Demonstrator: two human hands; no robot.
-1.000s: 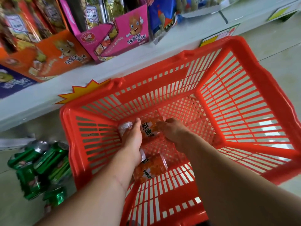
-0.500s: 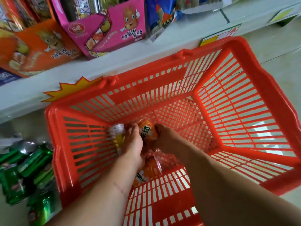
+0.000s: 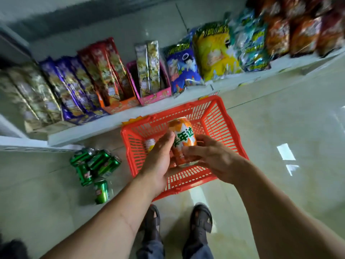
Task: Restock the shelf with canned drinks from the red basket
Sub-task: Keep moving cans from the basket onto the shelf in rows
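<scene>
You hold an orange metal drink can point(image 3: 183, 141) above the red plastic slatted basket point(image 3: 224, 131); its label has large green Chinese characters on a white band, of which "年达" can be read. Your left hand point(image 3: 158, 163) curls around the left side of this can, thumb on the label. Your right hand point(image 3: 214, 157) touches its lower right side with bent fingers, so both grips are closed on the same can. A second orange can point(image 3: 149, 143) shows just left of the held can, behind your left hand; who holds it, I cannot tell. Left of the basket, green cans point(image 3: 95, 165) lie on the pale tiled floor point(image 3: 280, 128). Behind the basket, the white shelf point(image 3: 84, 129) carries snack packets point(image 3: 214, 51); their writing is blurred.
</scene>
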